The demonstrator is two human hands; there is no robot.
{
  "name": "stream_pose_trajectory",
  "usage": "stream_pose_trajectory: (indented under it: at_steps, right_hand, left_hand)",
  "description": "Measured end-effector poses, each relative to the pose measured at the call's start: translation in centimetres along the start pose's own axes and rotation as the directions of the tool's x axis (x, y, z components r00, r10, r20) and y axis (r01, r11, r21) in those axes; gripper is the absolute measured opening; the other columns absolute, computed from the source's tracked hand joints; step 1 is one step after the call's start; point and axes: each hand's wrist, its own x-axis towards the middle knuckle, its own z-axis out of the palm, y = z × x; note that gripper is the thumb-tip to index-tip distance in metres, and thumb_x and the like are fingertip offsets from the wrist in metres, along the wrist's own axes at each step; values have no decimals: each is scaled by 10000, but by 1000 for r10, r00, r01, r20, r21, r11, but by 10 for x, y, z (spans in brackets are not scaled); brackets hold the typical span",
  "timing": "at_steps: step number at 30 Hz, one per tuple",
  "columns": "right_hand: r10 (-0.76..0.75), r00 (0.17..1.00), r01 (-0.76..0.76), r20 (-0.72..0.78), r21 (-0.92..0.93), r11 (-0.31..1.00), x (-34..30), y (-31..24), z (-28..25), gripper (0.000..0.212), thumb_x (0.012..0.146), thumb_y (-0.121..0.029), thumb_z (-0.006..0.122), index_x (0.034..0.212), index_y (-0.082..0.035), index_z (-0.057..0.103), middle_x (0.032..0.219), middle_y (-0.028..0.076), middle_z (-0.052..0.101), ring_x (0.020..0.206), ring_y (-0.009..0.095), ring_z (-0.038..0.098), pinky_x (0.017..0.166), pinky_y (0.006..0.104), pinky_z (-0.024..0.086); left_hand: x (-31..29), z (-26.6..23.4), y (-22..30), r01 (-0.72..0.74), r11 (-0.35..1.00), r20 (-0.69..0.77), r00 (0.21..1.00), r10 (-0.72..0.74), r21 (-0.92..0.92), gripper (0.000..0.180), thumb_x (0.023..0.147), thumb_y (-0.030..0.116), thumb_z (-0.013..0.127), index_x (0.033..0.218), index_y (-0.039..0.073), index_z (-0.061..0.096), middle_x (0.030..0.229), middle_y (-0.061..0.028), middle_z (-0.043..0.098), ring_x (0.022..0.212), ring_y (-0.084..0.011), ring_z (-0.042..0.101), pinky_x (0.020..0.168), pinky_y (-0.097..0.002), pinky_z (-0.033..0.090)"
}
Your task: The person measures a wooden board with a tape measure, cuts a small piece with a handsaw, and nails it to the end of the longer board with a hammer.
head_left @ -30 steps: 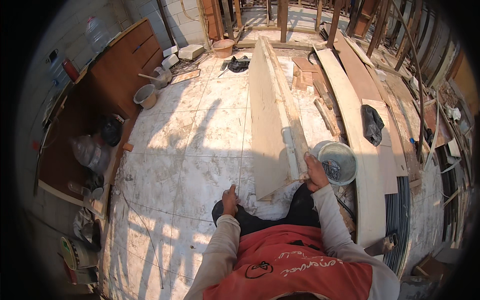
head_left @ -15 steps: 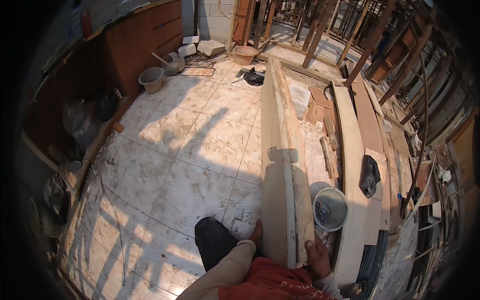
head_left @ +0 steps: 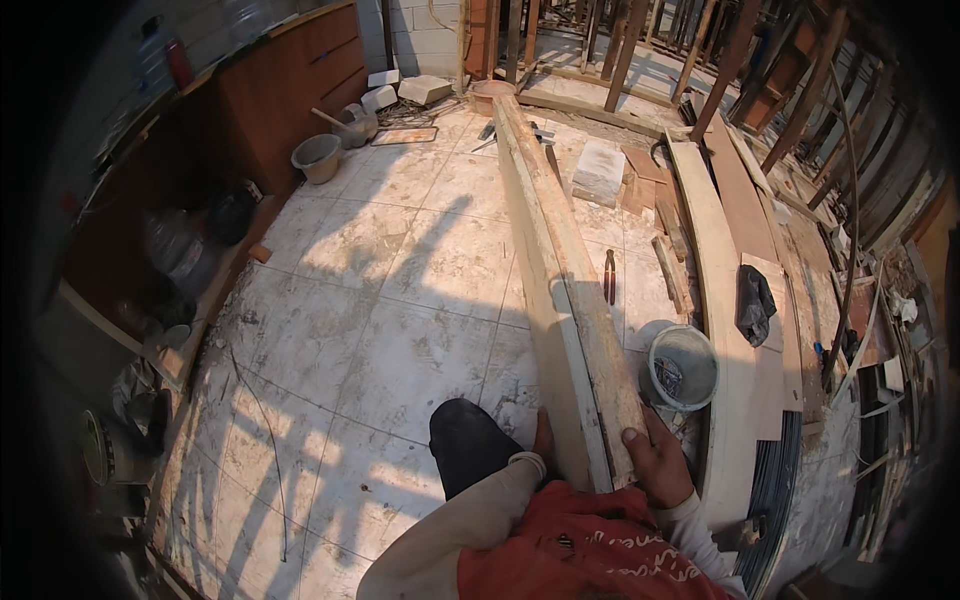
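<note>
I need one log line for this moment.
left hand: at wooden panel, left side | right hand: gripping its near end | grey bucket: right of panel

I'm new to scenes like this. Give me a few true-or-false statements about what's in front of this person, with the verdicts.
1. The right hand holds the near end of the long wooden panel. True.
2. The left hand is on the pliers. False: it is at the panel's left face, and the pliers lie on the tiled floor.
3. A black plastic bag lies on the boards at the right. True.
4. The grey bucket is empty. False: small metal pieces are inside.
5. The bucket stands to the right of the panel. True.
</note>
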Motion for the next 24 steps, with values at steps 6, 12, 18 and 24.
stream_pose_trajectory:
  at_steps: [6,12,18,24]
  right_hand:
    - [-74,990,70,119,33,997,-1,-10,1,536,987,-323,536,1401,16,506,1134,222,686,1065,263,668,938,357,485]
    - [-153,968,111,200,205,972,51,27,-4,510,991,-302,524,1379,29,533,1217,185,657,1124,226,613,995,334,445]
    - [12,955,-183,296,559,808,143,85,-6,425,979,-256,545,1284,36,602,1153,101,669,1032,173,623,910,322,474]
    - [150,985,-157,81,773,614,187,211,41,404,990,-305,561,1196,33,641,1135,115,679,984,203,641,875,325,491]
  left_hand:
    - [-27,1,4,-175,982,-14,985,174,-66,882,939,773,176,1483,128,437,1421,-167,528,1275,-355,515,1103,-482,406]
    - [-13,-54,21,-387,922,-141,914,380,-25,882,938,777,183,1487,134,436,1461,-157,495,1318,-354,480,1113,-499,381]
    - [-24,-95,48,-575,774,-382,674,632,267,819,957,732,274,1463,114,455,1442,-140,516,1303,-346,496,1113,-482,384]
    - [-78,-99,88,-667,606,-632,254,732,434,622,980,518,552,1250,-42,571,1200,-138,645,1039,-276,630,944,-402,510]
